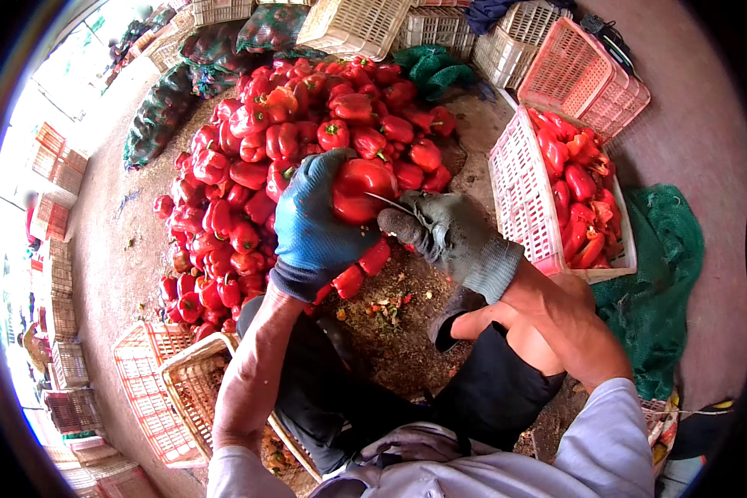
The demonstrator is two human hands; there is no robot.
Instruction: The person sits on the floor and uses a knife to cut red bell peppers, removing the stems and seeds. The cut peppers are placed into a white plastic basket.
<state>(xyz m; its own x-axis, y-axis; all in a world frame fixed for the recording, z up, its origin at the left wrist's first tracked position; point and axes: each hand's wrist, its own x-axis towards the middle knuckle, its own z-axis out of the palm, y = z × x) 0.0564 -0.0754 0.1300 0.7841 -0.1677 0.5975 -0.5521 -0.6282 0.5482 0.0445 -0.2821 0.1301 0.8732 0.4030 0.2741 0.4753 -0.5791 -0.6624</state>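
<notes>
My left hand (317, 222), in a blue work glove, is closed round a large red bell pepper (362, 189) held up in front of me. A grey glove covers my right hand (452, 232), whose fingers are wrapped round a small knife (383, 200). The thin blade reaches left from the fist and meets the pepper's right side. The knife's handle is hidden in the glove. Behind and below the held pepper lies a big heap of red bell peppers (249, 170) on the floor.
At my right stands a pale crate (519, 191) of cut red peppers, with a pink crate (585, 79) behind it. Green netting (656, 282) lies beside it. Crates (195, 382) sit by my left leg. Filled net sacks (158, 116) and more crates (357, 25) line the back. Scraps (382, 311) litter the ground.
</notes>
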